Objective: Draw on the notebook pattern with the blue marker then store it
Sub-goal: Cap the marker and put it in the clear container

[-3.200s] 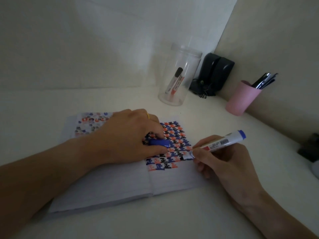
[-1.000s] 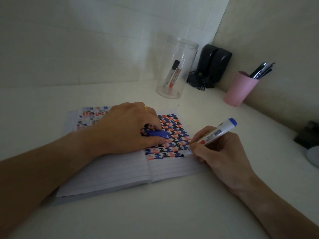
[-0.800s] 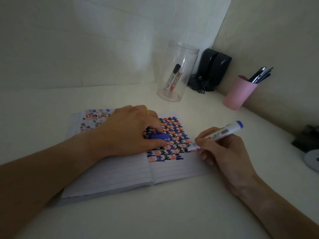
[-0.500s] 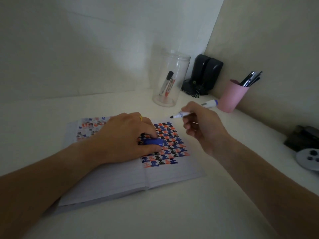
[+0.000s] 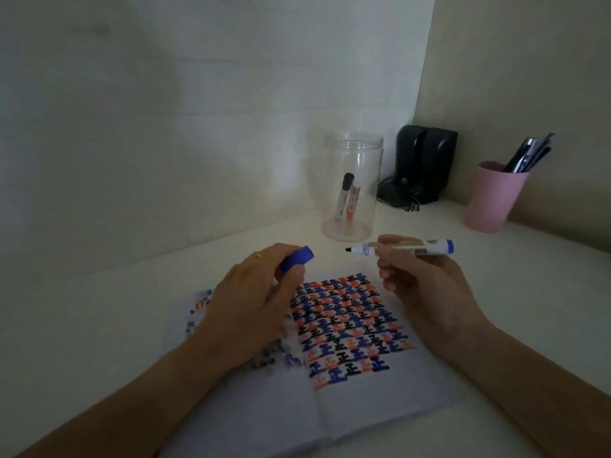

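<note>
Blue is what we see first — the blue marker (image 5: 401, 248) lies level in the curled fingers of the right hand (image 5: 426, 285), its bare tip pointing left, just short of the blue cap (image 5: 297, 258) pinched in the closed left hand (image 5: 251, 309). Both hands sit raised above the open notebook (image 5: 363, 408), whose right page carries the pattern (image 5: 347, 325) of blue, orange and black marks. Behind them on the white table (image 5: 99, 325) we find a clear jar (image 5: 352, 186) holding two markers (image 5: 347, 200) — with a pink cup (image 5: 492, 200) of pens further right, beside a black device (image 5: 423, 163)
</note>
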A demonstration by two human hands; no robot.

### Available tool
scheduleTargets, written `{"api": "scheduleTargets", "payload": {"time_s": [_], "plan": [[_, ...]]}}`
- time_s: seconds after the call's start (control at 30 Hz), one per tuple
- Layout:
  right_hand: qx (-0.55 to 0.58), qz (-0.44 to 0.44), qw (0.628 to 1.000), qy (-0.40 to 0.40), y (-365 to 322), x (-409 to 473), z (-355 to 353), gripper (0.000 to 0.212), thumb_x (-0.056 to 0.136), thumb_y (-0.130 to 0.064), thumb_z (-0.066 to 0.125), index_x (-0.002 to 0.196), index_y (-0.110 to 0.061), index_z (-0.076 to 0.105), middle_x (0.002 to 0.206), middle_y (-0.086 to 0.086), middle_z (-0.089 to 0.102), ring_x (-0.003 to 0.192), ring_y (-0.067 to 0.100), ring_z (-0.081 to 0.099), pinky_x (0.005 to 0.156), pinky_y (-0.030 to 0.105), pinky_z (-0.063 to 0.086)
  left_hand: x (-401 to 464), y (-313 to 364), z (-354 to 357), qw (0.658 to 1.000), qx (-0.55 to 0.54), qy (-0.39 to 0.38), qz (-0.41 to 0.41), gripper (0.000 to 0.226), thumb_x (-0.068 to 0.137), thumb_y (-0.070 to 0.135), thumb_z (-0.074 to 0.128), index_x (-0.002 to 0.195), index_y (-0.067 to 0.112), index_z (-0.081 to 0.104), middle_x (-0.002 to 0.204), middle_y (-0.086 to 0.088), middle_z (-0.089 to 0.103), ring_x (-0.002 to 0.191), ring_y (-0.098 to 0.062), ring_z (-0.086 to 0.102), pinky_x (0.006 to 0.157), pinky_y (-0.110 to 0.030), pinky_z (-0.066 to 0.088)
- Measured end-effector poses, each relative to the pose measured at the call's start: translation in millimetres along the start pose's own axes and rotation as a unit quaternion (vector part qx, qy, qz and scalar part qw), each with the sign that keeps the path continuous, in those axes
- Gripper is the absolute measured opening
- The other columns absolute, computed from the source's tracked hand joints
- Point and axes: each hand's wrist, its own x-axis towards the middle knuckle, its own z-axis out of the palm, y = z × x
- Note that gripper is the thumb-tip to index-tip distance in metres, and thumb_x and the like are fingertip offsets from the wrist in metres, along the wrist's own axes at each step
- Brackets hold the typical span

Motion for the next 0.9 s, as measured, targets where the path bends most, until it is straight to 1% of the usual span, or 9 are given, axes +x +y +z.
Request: {"api": "scheduleTargets", "payload": {"time_s": [0.13,0.2,0.33,0.53,0.6,0.63,0.67,0.73,0.9], "plan": [[0.025,0.002,0.998,-0.052,-3.4,-1.3,0.4,0.031,0.083,-0.022,0.065,0.109,-0.009,0.078,0.091,0.013,0.078,0.073,0.018,0.071,0.069,0.029,0.053,-1.1,-4.7,0.3,1.000,0.022,-0.002,-0.007,0.028,0.100,0.040,0.046,0.124,0.031,0.055,0.106,0.009,0.064,0.086,-0.007,0.058,0.085,-0.034,0.049],[0.002,-0.012,0.998,-0.063,-5.0,-3.0,2.3,0.025,0.089,-0.017,0.063,0.109,-0.010,0.077,0.095,0.015,0.080,0.073,0.019,0.073,0.065,0.025,0.056,-0.5,-4.7,-0.2,1.000,0.024,-0.003,-0.004,0.026,0.099,0.037,0.049,0.123,0.031,0.056,0.107,0.009,0.064,0.086,-0.005,0.057,0.084,-0.031,0.048],[-0.026,-0.017,0.997,-0.077,-7.7,-6.5,5.6,0.016,0.088,-0.012,0.064,0.100,-0.006,0.074,0.093,0.023,0.080,0.073,0.023,0.075,0.063,0.025,0.060,-0.9,-3.5,-1.8,1.000,0.019,-0.014,0.003,0.026,0.099,0.036,0.050,0.124,0.032,0.056,0.106,0.012,0.064,0.089,-0.004,0.057,0.083,-0.032,0.049],[-0.081,-0.033,0.990,-0.114,-6.7,-12.2,6.9,0.027,0.077,-0.019,0.071,0.098,-0.002,0.075,0.086,0.021,0.079,0.075,0.025,0.072,0.069,0.028,0.058,-1.8,0.9,-5.6,0.999,-0.006,-0.036,0.023,0.033,0.096,0.041,0.043,0.127,0.034,0.055,0.111,0.012,0.064,0.095,-0.005,0.059,0.086,-0.036,0.052],[-0.094,-0.037,0.987,-0.122,-6.4,-13.1,6.3,0.029,0.076,-0.021,0.073,0.098,-0.003,0.076,0.084,0.019,0.078,0.075,0.024,0.070,0.071,0.031,0.056,-1.9,5.1,-6.8,0.999,-0.015,-0.041,0.028,0.031,0.097,0.037,0.047,0.127,0.034,0.056,0.115,0.013,0.064,0.100,-0.002,0.058,0.091,-0.029,0.050],[-0.098,-0.038,0.987,-0.125,-7.1,-13.1,4.5,0.029,0.076,-0.021,0.074,0.098,-0.004,0.077,0.084,0.018,0.077,0.075,0.024,0.069,0.071,0.031,0.056,-1.4,7.4,-6.4,0.999,-0.023,-0.036,0.027,0.029,0.098,0.034,0.052,0.126,0.034,0.057,0.114,0.015,0.066,0.100,0.001,0.058,0.092,-0.019,0.046],[-0.096,-0.037,0.986,-0.129,-8.1,-12.9,2.0,0.029,0.075,-0.022,0.075,0.098,-0.004,0.078,0.084,0.017,0.077,0.076,0.023,0.069,0.071,0.030,0.057,-1.0,9.9,-6.6,0.999,-0.036,-0.028,0.020,0.028,0.096,0.031,0.056,0.124,0.035,0.059,0.111,0.018,0.066,0.099,0.005,0.058,0.088,-0.009,0.042],[-0.076,-0.030,0.987,-0.141,-10.7,-12.4,-0.5,0.030,0.073,-0.023,0.076,0.097,-0.005,0.078,0.084,0.017,0.077,0.076,0.023,0.070,0.071,0.028,0.059,-0.2,12.2,-10.3,0.997,-0.071,-0.015,0.006,0.023,0.092,0.031,0.063,0.115,0.036,0.063,0.103,0.025,0.067,0.095,0.008,0.060,0.081,-0.004,0.041],[-0.032,-0.012,0.985,-0.167,-10.5,-15.0,-3.0,0.022,0.081,-0.018,0.070,0.093,-0.001,0.077,0.077,0.014,0.076,0.068,0.019,0.068,0.068,0.024,0.058,-5.0,14.7,-14.5,0.983,-0.183,-0.028,0.020,0.023,0.085,0.035,0.068,0.104,0.024,0.072,0.090,0.012,0.075,0.082,-0.006,0.072,0.075,-0.019,0.055]]}}
